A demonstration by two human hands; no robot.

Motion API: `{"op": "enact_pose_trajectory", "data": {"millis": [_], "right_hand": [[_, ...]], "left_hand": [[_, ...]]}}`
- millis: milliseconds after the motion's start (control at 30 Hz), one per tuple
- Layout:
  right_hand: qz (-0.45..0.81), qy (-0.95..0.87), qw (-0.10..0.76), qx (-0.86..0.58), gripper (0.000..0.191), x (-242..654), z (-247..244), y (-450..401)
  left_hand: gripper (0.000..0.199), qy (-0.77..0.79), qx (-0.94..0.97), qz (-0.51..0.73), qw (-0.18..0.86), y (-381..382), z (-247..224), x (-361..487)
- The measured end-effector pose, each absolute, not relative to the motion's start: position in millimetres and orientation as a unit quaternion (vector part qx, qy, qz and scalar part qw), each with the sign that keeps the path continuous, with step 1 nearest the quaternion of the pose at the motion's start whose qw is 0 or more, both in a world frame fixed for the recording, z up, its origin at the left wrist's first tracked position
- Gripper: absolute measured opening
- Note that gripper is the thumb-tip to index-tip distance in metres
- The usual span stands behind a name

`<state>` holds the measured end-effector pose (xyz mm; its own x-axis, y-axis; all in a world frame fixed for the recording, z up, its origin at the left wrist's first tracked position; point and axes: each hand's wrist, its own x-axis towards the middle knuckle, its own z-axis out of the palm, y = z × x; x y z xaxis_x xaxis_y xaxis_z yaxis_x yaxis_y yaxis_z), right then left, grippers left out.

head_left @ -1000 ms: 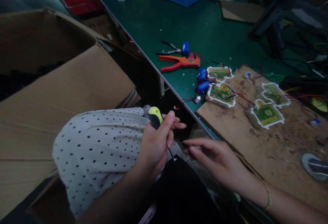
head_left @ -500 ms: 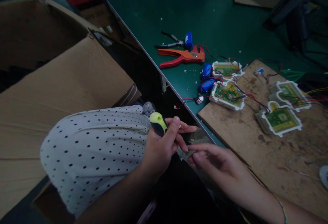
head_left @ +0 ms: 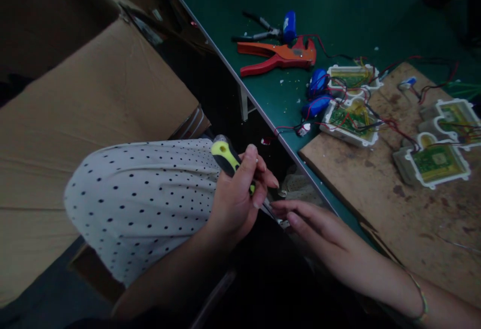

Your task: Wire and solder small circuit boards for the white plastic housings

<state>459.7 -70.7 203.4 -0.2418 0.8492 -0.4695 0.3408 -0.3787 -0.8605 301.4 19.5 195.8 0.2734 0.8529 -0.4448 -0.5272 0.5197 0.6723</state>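
My left hand (head_left: pixel 238 196) is closed round the yellow-green and black handle of a screwdriver (head_left: pixel 224 157), whose butt end sticks up past the thumb. Its thin shaft slants down to the right, towards my right hand (head_left: pixel 319 231). That hand has its fingers stretched forward, thumb a little apart, with the fingertips close beside the shaft. Whether they touch it I cannot tell, and the tip is hard to make out in the dark. Both hands are over my lap, just off the table edge.
Orange-red wire strippers (head_left: pixel 280 57), pliers (head_left: pixel 265 30) and blue cylinders (head_left: pixel 317 82) with wires lie on the green table (head_left: pixel 349 13). Several white housings with circuit boards (head_left: pixel 351 121) stand on and by a brown board (head_left: pixel 398 218). A large cardboard box (head_left: pixel 93 93) is at left.
My left fingers have curled in round the screwdriver handle, and its shaft now shows. My right thumb and fingers have parted slightly. The view has shifted, so the table things appear farther right and higher.
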Motion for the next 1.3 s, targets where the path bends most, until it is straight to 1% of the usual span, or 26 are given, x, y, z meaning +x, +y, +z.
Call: {"op": "enact_pose_trajectory", "data": {"millis": [100,267,400,533,667,733,800,900,967,1033,1100,1200,1300], "right_hand": [[0.652,-0.479,0.204,-0.551,0.033,453,204,-72],[0.754,-0.311,0.244,-0.525,0.039,445,200,-74],[0.798,-0.217,0.288,-0.483,0.037,449,206,-69],[0.82,-0.197,0.28,-0.459,0.038,453,210,-68],[0.822,-0.198,0.25,-0.472,0.036,453,203,-74],[0.812,-0.205,0.257,-0.482,0.033,452,200,-77],[0.795,-0.211,0.273,-0.499,0.028,453,199,-77],[0.752,-0.218,0.315,-0.537,0.027,454,204,-71],[0.723,-0.232,0.343,-0.553,0.031,454,208,-67],[0.7,-0.258,0.356,-0.563,0.034,454,211,-66],[0.681,-0.288,0.363,-0.567,0.033,454,211,-66],[0.656,-0.308,0.382,-0.574,0.027,454,211,-69],[0.644,-0.31,0.396,-0.577,0.026,453,210,-71]], "left_hand": [[0.035,0.397,0.164,0.46,0.777,22,200,302],[0.034,0.366,0.119,0.478,0.79,21,207,301],[0.031,0.327,0.082,0.488,0.805,21,208,299],[0.032,0.32,0.066,0.512,0.795,27,209,291],[0.039,0.416,0.16,0.557,0.701,36,214,282],[0.038,0.452,0.197,0.559,0.666,36,214,282],[0.03,0.465,0.244,0.524,0.67,30,210,285],[0.017,0.486,0.413,0.402,0.657,14,199,292],[0.009,0.478,0.536,0.346,0.604,4,194,294],[0.002,0.443,0.621,0.335,0.553,-1,190,294],[0.009,0.398,0.678,0.328,0.523,-3,189,291],[0.013,0.36,0.714,0.318,0.509,-4,192,289],[0.01,0.352,0.698,0.318,0.537,-5,197,291]]}}
